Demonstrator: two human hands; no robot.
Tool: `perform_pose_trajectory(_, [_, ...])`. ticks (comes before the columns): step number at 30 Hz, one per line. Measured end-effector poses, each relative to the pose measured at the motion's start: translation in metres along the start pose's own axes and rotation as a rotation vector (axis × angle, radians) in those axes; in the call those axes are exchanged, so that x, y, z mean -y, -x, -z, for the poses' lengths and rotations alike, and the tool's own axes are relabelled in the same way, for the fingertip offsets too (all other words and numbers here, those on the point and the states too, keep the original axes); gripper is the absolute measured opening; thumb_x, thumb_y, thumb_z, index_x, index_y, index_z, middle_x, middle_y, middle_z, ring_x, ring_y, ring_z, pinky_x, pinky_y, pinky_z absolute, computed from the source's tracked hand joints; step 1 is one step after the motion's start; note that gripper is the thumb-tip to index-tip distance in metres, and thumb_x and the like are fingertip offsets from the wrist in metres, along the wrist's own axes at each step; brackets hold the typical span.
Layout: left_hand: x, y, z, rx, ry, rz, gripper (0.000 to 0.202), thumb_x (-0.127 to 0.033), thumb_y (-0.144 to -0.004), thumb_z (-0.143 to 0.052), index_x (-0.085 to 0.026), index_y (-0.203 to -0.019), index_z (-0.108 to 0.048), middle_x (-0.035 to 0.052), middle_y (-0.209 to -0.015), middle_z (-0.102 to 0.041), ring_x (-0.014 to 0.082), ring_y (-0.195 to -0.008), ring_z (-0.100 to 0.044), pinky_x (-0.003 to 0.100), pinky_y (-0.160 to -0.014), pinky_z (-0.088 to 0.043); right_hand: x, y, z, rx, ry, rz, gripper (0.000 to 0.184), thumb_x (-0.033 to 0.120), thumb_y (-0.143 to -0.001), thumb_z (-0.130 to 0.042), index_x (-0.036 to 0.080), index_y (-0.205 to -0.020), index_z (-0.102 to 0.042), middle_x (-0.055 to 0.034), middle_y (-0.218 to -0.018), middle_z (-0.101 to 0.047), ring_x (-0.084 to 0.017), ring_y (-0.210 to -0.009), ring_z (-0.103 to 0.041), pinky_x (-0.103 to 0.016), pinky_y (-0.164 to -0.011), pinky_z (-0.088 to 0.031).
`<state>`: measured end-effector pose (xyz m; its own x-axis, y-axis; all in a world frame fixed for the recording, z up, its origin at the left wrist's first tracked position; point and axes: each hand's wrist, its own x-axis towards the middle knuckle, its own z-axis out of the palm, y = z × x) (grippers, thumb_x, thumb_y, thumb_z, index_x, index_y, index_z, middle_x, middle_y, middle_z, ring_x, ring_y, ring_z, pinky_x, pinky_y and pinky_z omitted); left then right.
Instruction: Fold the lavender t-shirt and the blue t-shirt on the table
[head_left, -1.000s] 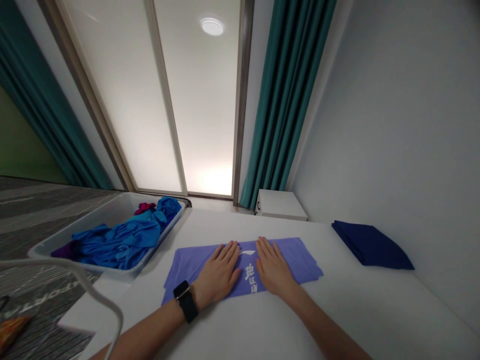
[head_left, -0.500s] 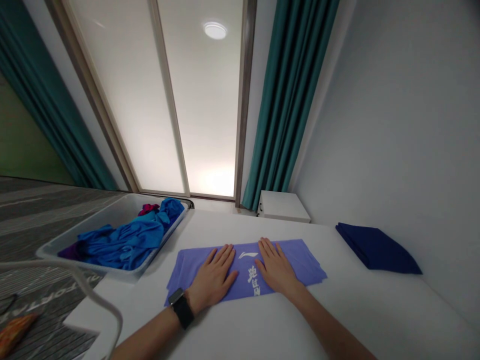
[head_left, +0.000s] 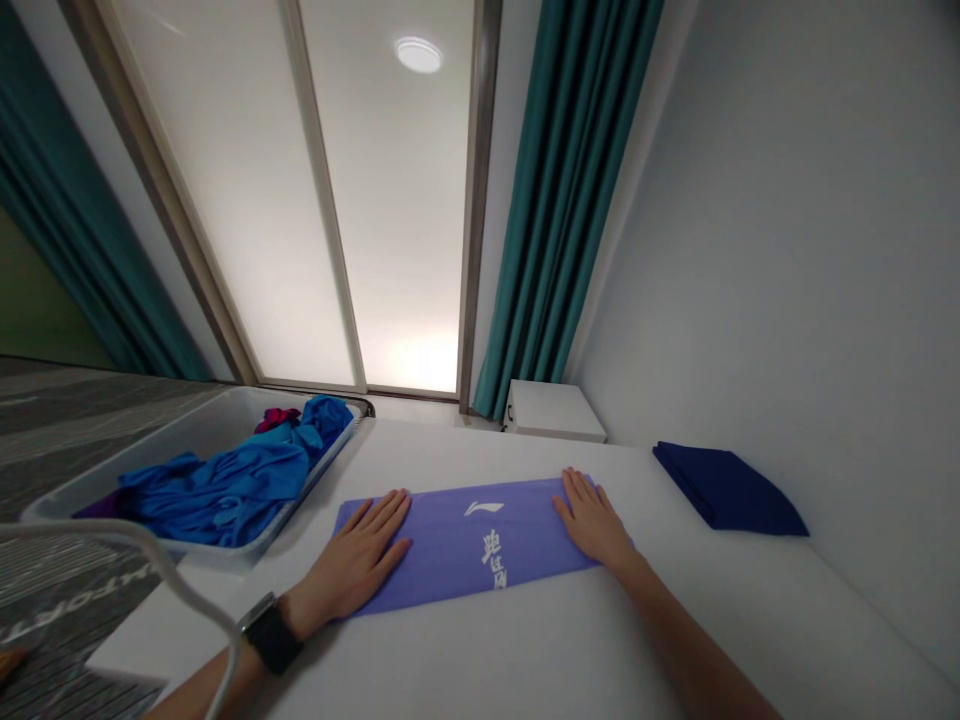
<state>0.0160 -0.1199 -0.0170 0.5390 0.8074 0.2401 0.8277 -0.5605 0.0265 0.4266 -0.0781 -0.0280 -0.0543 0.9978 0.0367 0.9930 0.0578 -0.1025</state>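
Observation:
A purple garment [head_left: 450, 545], folded into a long flat strip with a white logo and white characters near its middle, lies on the white table [head_left: 480, 665]. My left hand [head_left: 367, 555] rests flat on the strip's left end, fingers stretched out, a black watch on the wrist. At the right end, my right hand [head_left: 595, 520] is spread flat with its fingertips on the cloth. Neither hand grips anything. Both ends of the garment are partly hidden beneath the hands.
On the left stands a clear plastic bin [head_left: 180, 412] with blue clothes [head_left: 240, 480] and a red piece of cloth [head_left: 276, 419] in it. A folded navy garment [head_left: 727, 488] lies at the right by the wall. A pale cable [head_left: 180, 580] arcs across the lower left.
My hands have slid apart from near the middle to the two ends of the purple garment. Its ends, loose and layered before, now look tucked into a narrower strip.

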Motion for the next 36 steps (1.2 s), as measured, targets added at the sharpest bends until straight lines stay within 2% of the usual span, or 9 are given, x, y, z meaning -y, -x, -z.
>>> perform_pose_trajectory(7, [0.004, 0.001, 0.003, 0.032, 0.012, -0.014, 0.057, -0.047, -0.101, -0.031, -0.023, -0.152, -0.021, 0.0067, -0.154, -0.031, 0.0239, -0.141, -0.033, 0.045, -0.115, -0.029, -0.038, -0.008, 0.005, 0.065, -0.17, 0.2, 0.064, 0.048, -0.098, -0.015, 0.014, -0.15, -0.031, -0.0086, -0.157, -0.026, -0.02, -0.145, -0.021, -0.045, -0.119, -0.015])
perform_pose_trajectory(11, [-0.004, -0.006, 0.013, 0.04, -0.019, -0.01, 0.058, -0.049, -0.101, -0.03, -0.023, -0.152, -0.025, 0.007, -0.154, -0.032, 0.0254, -0.141, -0.033, 0.05, -0.116, -0.024, -0.045, -0.002, 0.019, 0.055, -0.177, 0.213, 0.062, 0.044, -0.099, -0.011, 0.015, -0.15, -0.032, -0.0093, -0.155, -0.029, -0.019, -0.144, -0.024, -0.046, -0.119, -0.017])
perform_pose_trajectory(15, [-0.047, -0.024, 0.02, 0.004, -0.01, -0.061, 0.06, -0.05, -0.1, -0.03, -0.023, -0.153, -0.023, 0.0065, -0.156, -0.028, 0.0237, -0.143, -0.03, 0.047, -0.117, -0.024, -0.018, 0.014, 0.026, -0.067, -0.041, 0.292, 0.06, 0.043, -0.1, -0.017, 0.013, -0.149, -0.032, -0.0099, -0.155, -0.03, -0.021, -0.145, -0.022, -0.047, -0.12, -0.011])
perform_pose_trajectory(18, [-0.089, -0.041, 0.013, -0.031, 0.035, -0.147, 0.059, -0.049, -0.101, -0.03, -0.022, -0.153, -0.022, 0.0058, -0.156, -0.029, 0.0217, -0.143, -0.029, 0.043, -0.117, -0.024, 0.012, 0.026, 0.023, -0.062, -0.012, 0.35, 0.061, 0.044, -0.1, -0.017, 0.012, -0.15, -0.03, -0.009, -0.156, -0.028, -0.02, -0.145, -0.022, -0.045, -0.12, -0.013])
perform_pose_trajectory(21, [-0.112, -0.05, 0.002, -0.061, 0.065, -0.18, 0.057, -0.048, -0.101, -0.031, -0.021, -0.151, -0.027, 0.0072, -0.155, -0.033, 0.0218, -0.143, -0.029, 0.043, -0.118, -0.023, 0.028, 0.032, 0.018, -0.044, -0.016, 0.381, 0.062, 0.047, -0.1, -0.016, 0.013, -0.15, -0.03, -0.0094, -0.156, -0.029, -0.021, -0.145, -0.022, -0.044, -0.119, -0.014])
perform_pose_trajectory(24, [-0.114, -0.051, -0.004, -0.061, 0.067, -0.177, 0.057, -0.048, -0.1, -0.032, -0.021, -0.15, -0.031, 0.0086, -0.153, -0.036, 0.0228, -0.142, -0.03, 0.045, -0.118, -0.021, 0.023, 0.031, 0.016, -0.029, -0.027, 0.377, 0.063, 0.051, -0.1, -0.016, 0.016, -0.151, -0.028, -0.0089, -0.156, -0.027, -0.021, -0.145, -0.021, -0.045, -0.119, -0.012])
perform_pose_trajectory(27, [-0.109, -0.049, -0.004, -0.045, 0.059, -0.171, 0.057, -0.048, -0.1, -0.032, -0.02, -0.15, -0.032, 0.0093, -0.153, -0.037, 0.0236, -0.142, -0.032, 0.046, -0.117, -0.023, 0.005, 0.027, 0.018, -0.002, -0.044, 0.364, 0.064, 0.053, -0.099, -0.018, 0.018, -0.152, -0.026, -0.0081, -0.157, -0.025, -0.021, -0.145, -0.02, -0.045, -0.12, -0.01])
perform_pose_trajectory(32, [-0.108, -0.049, -0.003, -0.039, 0.046, -0.172, 0.057, -0.048, -0.1, -0.032, -0.02, -0.149, -0.035, 0.0088, -0.152, -0.038, 0.024, -0.141, -0.034, 0.046, -0.116, -0.026, -0.024, 0.02, 0.024, 0.049, -0.115, 0.386, 0.061, 0.049, -0.1, -0.019, 0.018, -0.152, -0.024, -0.0066, -0.158, -0.023, -0.02, -0.146, -0.019, -0.044, -0.12, -0.016])
perform_pose_trajectory(36, [-0.109, -0.049, -0.003, -0.048, 0.042, -0.179, 0.056, -0.048, -0.1, -0.033, -0.02, -0.148, -0.036, 0.0087, -0.152, -0.039, 0.0243, -0.14, -0.035, 0.045, -0.116, -0.026, -0.037, 0.017, 0.029, 0.071, -0.138, 0.412, 0.061, 0.048, -0.1, -0.02, 0.016, -0.152, -0.024, -0.0069, -0.158, -0.023, -0.019, -0.146, -0.018, -0.043, -0.12, -0.014])
